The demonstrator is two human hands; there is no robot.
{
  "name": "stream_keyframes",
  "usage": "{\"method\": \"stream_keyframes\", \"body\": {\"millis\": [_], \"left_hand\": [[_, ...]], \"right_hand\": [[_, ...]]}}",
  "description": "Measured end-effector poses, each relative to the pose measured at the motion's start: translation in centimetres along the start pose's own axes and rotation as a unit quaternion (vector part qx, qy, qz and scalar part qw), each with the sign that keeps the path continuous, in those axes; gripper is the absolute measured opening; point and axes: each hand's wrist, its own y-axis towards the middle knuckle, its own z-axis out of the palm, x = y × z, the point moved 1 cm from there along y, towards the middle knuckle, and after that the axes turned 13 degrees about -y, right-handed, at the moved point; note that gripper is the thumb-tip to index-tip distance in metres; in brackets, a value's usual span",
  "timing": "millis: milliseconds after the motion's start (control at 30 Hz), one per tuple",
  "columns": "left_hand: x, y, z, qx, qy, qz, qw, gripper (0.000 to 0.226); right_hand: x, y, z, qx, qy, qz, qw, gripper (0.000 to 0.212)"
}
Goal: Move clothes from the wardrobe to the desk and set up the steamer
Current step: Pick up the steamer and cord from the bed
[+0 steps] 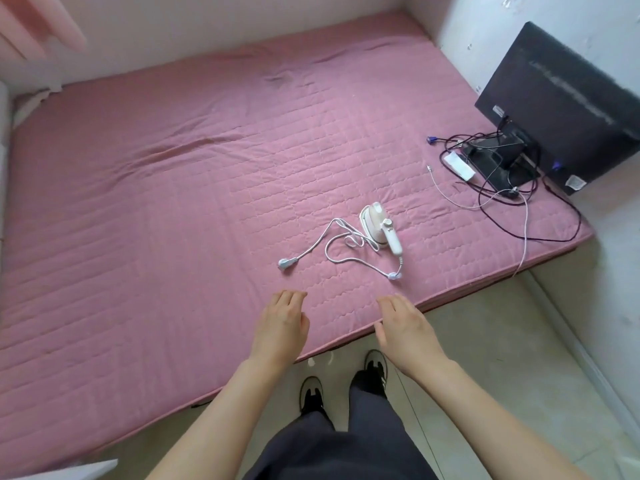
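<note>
Both hands [282, 327] [403, 329] hover relaxed, holding nothing.

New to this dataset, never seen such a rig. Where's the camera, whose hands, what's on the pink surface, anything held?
No machine here: a person wears one wide-angle camera on the head, looking forward and down, so the single picture shows their own arms. The left hand and right hand hover over the near edge of a pink quilted mattress, fingers relaxed, holding nothing. On it lies a white handheld steamer, its cord loose, plug lying free. At the far right corner stands a dark monitor among tangled cables.
</note>
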Motion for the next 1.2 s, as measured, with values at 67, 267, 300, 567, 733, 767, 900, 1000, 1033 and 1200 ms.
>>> {"method": "stream_keyframes", "body": {"millis": [67,267,300,567,733,767,900,1000,1033,1200], "left_hand": [[-0.2,1.7,0.9,0.006,-0.009,-0.028,1.000,0.038],[-1.6,7.5,4.4,0.010,-0.026,-0.129,0.991,0.039],[-1.7,8.4,5.1,0.010,-0.028,-0.147,0.989,0.039],[-0.2,15.3,11.3,0.035,-0.035,-0.259,0.965,0.041],[2.9,19.0,14.6,0.052,-0.031,-0.269,0.961,0.043],[3.6,19.7,15.2,0.055,-0.027,-0.268,0.962,0.044],[6.6,22.4,17.7,0.059,-0.030,-0.271,0.960,0.045],[9.6,24.2,19.9,0.056,-0.040,-0.264,0.962,0.048],[10.6,24.7,20.6,0.052,-0.044,-0.264,0.962,0.051],[15.1,28.0,23.8,0.042,-0.042,-0.247,0.967,0.062]], "right_hand": [[-1.6,2.2,0.1,0.016,-0.013,-0.006,1.000,0.027],[-6.9,9.5,0.3,0.054,-0.018,-0.044,0.997,0.027],[-7.8,10.7,0.5,0.057,-0.016,-0.047,0.997,0.026],[-12.8,19.6,4.9,0.099,-0.016,-0.100,0.990,0.028],[-13.7,24.0,8.9,0.116,-0.008,-0.117,0.986,0.038],[-13.7,24.8,9.8,0.119,-0.006,-0.115,0.986,0.040],[-13.2,27.4,13.4,0.137,0.004,-0.107,0.985,0.054],[-12.8,29.4,16.4,0.149,0.014,-0.097,0.984,0.071],[-12.7,30.1,17.3,0.157,0.018,-0.089,0.983,0.076],[-12.0,33.5,21.9,0.182,-0.005,-0.072,0.981,0.094]]}}
